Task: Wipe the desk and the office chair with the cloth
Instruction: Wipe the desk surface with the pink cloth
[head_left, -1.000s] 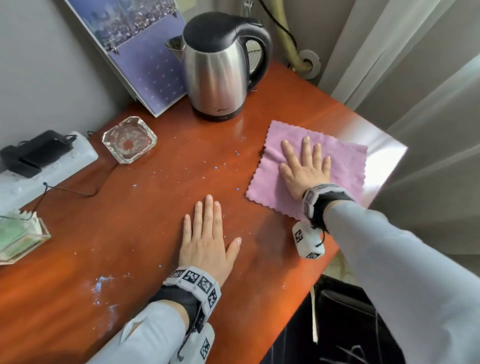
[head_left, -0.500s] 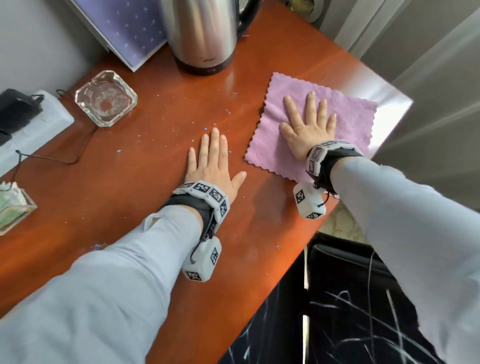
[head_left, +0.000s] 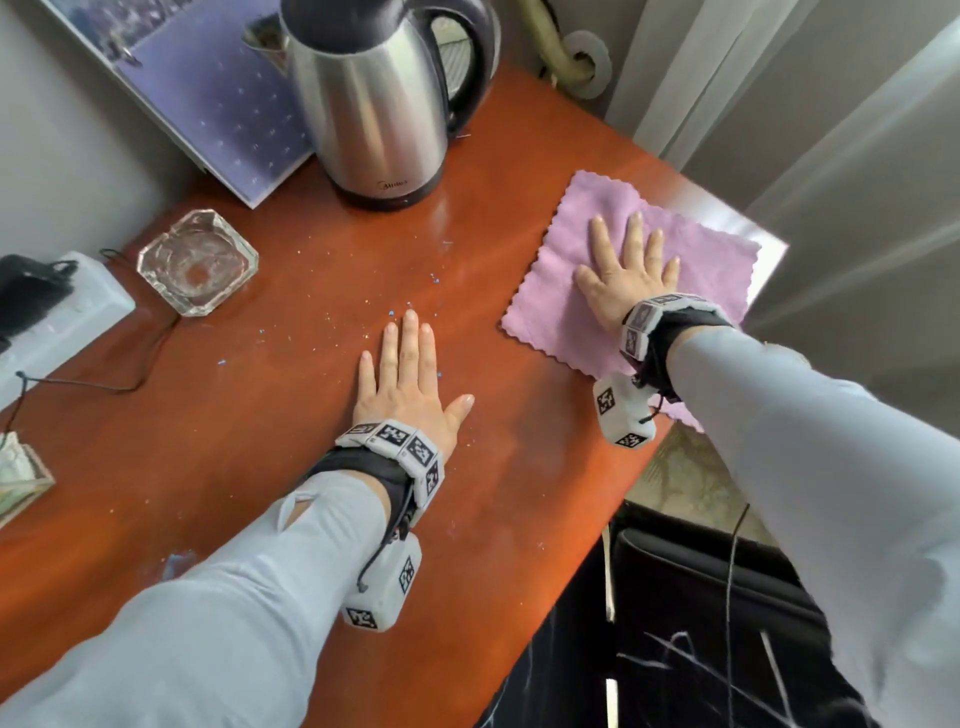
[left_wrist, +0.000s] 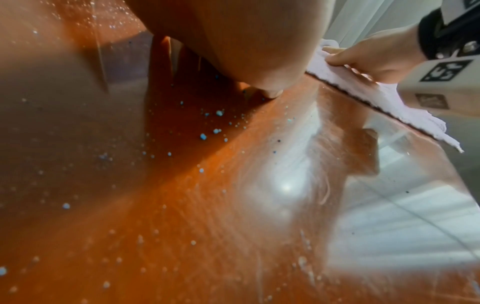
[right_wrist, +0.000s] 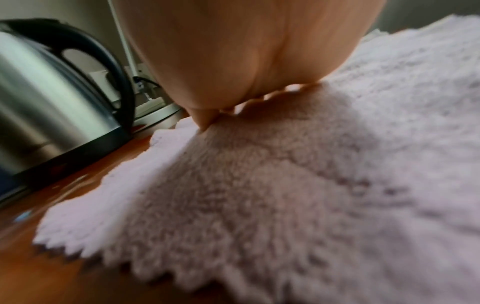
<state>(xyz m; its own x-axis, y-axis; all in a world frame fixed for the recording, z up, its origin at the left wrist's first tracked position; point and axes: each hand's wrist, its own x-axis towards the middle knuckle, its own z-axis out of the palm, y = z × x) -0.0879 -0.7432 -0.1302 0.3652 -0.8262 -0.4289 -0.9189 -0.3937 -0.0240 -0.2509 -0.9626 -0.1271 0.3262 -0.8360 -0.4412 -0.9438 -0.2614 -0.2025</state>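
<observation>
Cloth (head_left: 597, 291) — spread right of the kettle (head_left: 374, 104), our right hand (head_left: 626, 278) flat, fingers straight, pressing it. Left hand (head_left: 408, 379) flat on counter (head_left: 260, 441). We should sweep towards the blue specks (head_left: 434, 279) — firm, overlapping strokes.

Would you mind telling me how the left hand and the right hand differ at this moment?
The left hand rests flat on the bare desk, while the right hand presses on the pink cloth. The left hand lies mid-desk among scattered specks; the right hand is near the desk's right edge. The left hand's fingers lie close together; the right hand's fingers are spread. Both are palm down with straight fingers.
</observation>
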